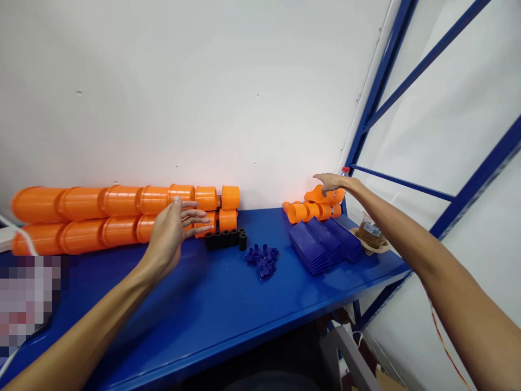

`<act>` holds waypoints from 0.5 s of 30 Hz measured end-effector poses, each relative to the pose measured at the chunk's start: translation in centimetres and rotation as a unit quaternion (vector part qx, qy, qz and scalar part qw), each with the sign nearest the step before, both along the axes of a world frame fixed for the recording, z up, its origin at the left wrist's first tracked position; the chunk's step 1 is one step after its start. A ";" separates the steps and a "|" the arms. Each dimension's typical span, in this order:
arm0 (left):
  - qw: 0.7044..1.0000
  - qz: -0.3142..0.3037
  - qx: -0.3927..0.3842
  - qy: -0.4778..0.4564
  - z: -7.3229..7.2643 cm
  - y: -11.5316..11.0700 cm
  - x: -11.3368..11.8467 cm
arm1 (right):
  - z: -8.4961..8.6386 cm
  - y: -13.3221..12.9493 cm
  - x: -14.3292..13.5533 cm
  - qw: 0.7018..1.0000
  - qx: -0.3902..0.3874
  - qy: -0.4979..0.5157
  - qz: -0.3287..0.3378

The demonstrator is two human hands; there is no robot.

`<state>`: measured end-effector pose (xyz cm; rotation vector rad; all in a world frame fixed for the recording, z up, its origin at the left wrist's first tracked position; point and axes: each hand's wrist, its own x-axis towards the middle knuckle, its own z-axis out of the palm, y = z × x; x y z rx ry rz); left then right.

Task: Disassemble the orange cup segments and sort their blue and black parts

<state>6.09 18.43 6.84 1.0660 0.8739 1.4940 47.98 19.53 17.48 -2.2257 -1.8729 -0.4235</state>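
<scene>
My left hand [173, 228] is held up with its fingers stretched out and nothing in it. Behind it, orange plastic cups [124, 200] lie on their sides in two long stacked rows against the wall. Farther right, my right hand [330, 182] reaches over a smaller stack of orange parts [313, 210]. Its fingers are apart, close above an upper orange piece [314, 194]; whether they touch it I cannot tell. Between the hands lie a row of black cylinders [223, 239] and a small pile of dark blue plastic pieces [262, 260].
Stacks of flat dark blue plates [311, 250] lie on the blue table [220, 309]. A drink cup [371, 231] sits in a cardboard holder by the right edge. Blue metal frame bars [423, 65] rise at the right. A white cable [24, 233] runs along the left.
</scene>
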 end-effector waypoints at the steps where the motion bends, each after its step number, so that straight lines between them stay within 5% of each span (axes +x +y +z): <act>1: 1.000 0.008 0.006 -0.008 0.0 0.1 0.0 | 0.3 0.3 -0.8 1.000 -0.024 0.001 0.018; 5: 0.999 0.026 0.018 -0.028 0.0 0.3 -0.2 | 0.0 2.2 -5.8 0.988 -0.058 0.009 0.142; 9: 0.999 0.025 0.025 -0.022 -0.3 0.6 -0.3 | -2.5 4.9 -13.1 0.956 -0.052 0.045 0.285; 15: 0.999 0.016 0.036 -0.014 -0.7 0.9 -0.3 | -5.7 7.9 -21.4 0.932 -0.070 0.068 0.348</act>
